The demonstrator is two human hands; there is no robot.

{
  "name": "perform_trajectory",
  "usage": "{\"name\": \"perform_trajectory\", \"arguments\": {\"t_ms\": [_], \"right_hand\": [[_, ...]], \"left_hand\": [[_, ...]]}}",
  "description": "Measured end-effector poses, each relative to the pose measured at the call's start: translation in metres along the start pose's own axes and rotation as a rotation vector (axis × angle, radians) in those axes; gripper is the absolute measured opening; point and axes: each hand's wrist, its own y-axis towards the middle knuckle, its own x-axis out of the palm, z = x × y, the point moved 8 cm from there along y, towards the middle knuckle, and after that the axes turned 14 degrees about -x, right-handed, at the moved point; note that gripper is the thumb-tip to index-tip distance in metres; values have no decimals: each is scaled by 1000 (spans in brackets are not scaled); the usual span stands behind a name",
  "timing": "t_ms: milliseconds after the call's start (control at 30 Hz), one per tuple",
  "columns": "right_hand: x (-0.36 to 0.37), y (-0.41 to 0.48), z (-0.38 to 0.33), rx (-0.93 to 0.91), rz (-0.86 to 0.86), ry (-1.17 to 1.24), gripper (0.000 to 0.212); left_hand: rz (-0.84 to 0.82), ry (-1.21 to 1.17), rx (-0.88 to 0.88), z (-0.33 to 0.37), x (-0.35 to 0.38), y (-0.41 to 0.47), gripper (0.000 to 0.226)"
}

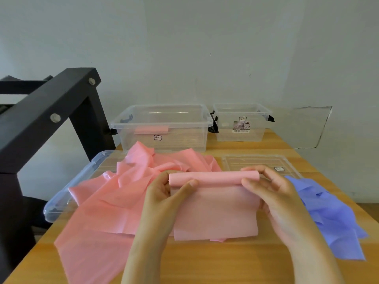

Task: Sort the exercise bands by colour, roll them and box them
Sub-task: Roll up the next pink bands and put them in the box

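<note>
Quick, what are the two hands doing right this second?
Left hand: closed, gripping the left end of the half-rolled pink band.
Right hand: closed, gripping the right end of the same band.

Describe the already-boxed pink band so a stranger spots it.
On the wooden table, find the larger clear plastic box at the back. Inside lies a small rolled pink band, the only one boxed; the other pink bands lie outside it.
</note>
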Motion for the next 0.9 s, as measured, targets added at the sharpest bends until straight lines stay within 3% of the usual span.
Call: {"name": "perform_trajectory", "arguments": {"t_ms": [100, 267, 500, 767, 900], "right_hand": [[1, 0, 0, -10, 6, -43, 17], [4, 1, -3, -68, -7, -81, 15], [12, 1, 2, -30, -42, -98, 20], [12, 1, -4, -96, -28, -107, 18], [13, 1, -2, -88, -29, -44, 21]], "left_hand": [[23, -14, 2, 0, 0, 0, 26], [15, -29, 7, 0, 0, 0, 39], [91, -8, 49, 2, -4, -1, 27], [20, -48, -15, -1, 4, -1, 29], [36, -34, 33, 1, 0, 1, 17]]}}
